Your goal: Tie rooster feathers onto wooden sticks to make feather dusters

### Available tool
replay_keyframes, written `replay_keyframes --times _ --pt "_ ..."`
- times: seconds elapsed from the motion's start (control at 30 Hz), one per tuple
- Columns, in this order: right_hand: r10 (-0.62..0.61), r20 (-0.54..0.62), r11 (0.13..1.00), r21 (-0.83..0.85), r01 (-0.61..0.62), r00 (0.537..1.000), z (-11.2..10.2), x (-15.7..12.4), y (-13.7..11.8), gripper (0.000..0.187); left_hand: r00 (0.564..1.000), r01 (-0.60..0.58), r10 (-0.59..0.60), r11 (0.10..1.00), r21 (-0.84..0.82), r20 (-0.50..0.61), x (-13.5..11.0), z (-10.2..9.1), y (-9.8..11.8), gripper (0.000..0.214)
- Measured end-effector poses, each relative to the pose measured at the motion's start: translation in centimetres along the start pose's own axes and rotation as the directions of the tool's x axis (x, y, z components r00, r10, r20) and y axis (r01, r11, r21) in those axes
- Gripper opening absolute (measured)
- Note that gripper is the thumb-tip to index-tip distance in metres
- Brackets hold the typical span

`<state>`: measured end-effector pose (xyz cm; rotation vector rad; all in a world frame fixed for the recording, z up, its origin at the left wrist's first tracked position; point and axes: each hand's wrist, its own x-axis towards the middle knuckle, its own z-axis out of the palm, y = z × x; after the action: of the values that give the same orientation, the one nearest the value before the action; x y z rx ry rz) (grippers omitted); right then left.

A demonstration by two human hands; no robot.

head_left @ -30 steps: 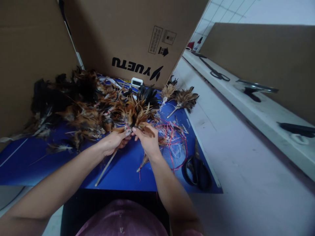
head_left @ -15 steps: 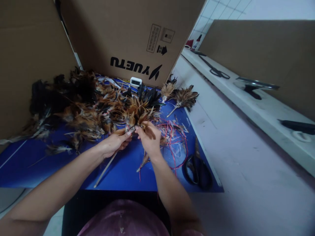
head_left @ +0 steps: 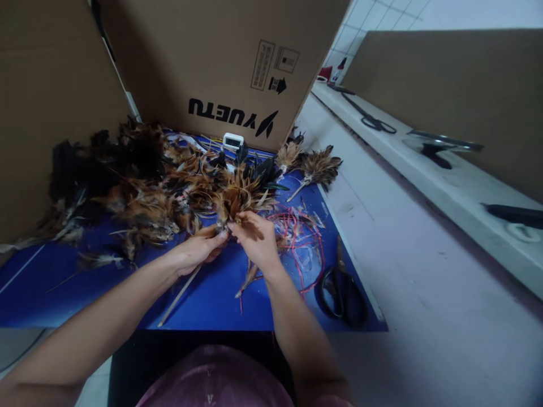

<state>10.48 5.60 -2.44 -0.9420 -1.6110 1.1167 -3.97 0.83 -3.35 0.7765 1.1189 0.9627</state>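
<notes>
Both of my hands meet at the bound neck of a feather duster over the blue table mat. My left hand (head_left: pixel 197 251) is closed around its thin wooden stick (head_left: pixel 180 297), whose bare end points down toward me. The duster's brown and black feathers (head_left: pixel 237 195) fan out beyond my fingers. At the feather base, on the right side, my right hand (head_left: pixel 258 242) pinches with thumb and fingers; brown feathers show there. Its fingertips partly hide what they grip. Just below lies a small feather bundle (head_left: pixel 248 280) with red string.
Loose feathers (head_left: pixel 144 203) heap up on the left. Red string (head_left: pixel 320 249) and scraps lie right of my hands, near black-handled scissors (head_left: pixel 341 294). Finished-looking feather bunches (head_left: pixel 320 167) and a small white digital device (head_left: pixel 233 141) sit behind, before a large cardboard box (head_left: pixel 212 62).
My right fingers have pressed in closer to the duster's neck, and the brown feather across that hand shows less. My left hand keeps its grip with little movement.
</notes>
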Motion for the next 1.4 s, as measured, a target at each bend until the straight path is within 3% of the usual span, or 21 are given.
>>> replay_keyframes --times 0.23,0.63,0.73,0.83,0.9,0.97,1.03,1.1,1.17,1.23,1.3,1.4 --pt "-0.084 0.081 0.989 -0.112 0.093 0.993 -0.6 0.3 0.0 0.003 0.999 -0.005 0.004 1.000 0.013 0.038 0.1 0.0 -0.2 0.041" --pt "-0.154 0.293 0.897 -0.359 0.258 0.943 -1.3 1.0 -1.6 0.013 1.000 0.016 -0.015 0.999 0.030 -0.025 -0.1 0.3 -0.1 0.035" --pt "-0.157 0.290 0.888 -0.377 0.263 0.944 -1.0 1.0 -1.8 0.014 0.996 0.025 -0.025 1.000 -0.001 -0.086 -0.1 0.5 0.3 0.034" --pt "-0.116 0.166 0.973 -0.180 0.146 0.979 -0.9 0.9 -1.4 0.009 0.987 0.015 -0.022 0.999 -0.049 -0.160 -0.2 0.3 0.9 0.037" --pt "-0.031 -0.034 0.999 0.018 0.032 0.999 -1.4 0.9 -0.8 0.017 0.988 0.012 -0.027 0.995 -0.098 -0.154 -0.3 -0.1 1.5 0.038" --pt "0.052 -0.268 0.989 0.148 -0.012 0.962 -2.2 1.1 0.0 0.019 0.996 0.018 -0.032 0.987 -0.157 -0.086 -0.6 -0.5 2.1 0.037" --pt "0.078 -0.386 0.980 0.199 0.000 0.919 -2.8 1.3 0.8 0.023 0.999 0.021 -0.027 0.980 -0.200 -0.024 -1.0 -1.0 2.7 0.032" --pt "0.061 -0.315 0.964 0.266 0.027 0.947 -2.8 1.5 1.5 0.035 1.000 0.025 -0.023 0.973 -0.231 0.012 -1.4 -1.3 3.3 0.028" --pt "0.046 -0.136 0.928 0.372 0.008 0.990 -2.2 1.6 2.1 0.047 0.999 0.036 -0.024 0.964 -0.265 0.049 -1.7 -1.5 3.7 0.026" --pt "0.052 0.042 0.887 0.456 -0.066 0.998 -1.3 1.4 2.2 0.051 0.997 0.044 -0.021 0.949 -0.312 0.078 -1.9 -1.9 4.1 0.026" --pt "0.085 0.223 0.865 0.467 -0.183 0.971 -0.7 1.0 2.1 0.049 0.996 0.047 -0.017 0.932 -0.358 0.085 -2.0 -2.2 4.3 0.026" --pt "0.144 0.438 0.857 0.394 -0.333 0.888 -0.8 0.2 1.4 0.043 0.998 0.031 -0.005 0.909 -0.417 0.062 -2.0 -2.7 4.6 0.026"
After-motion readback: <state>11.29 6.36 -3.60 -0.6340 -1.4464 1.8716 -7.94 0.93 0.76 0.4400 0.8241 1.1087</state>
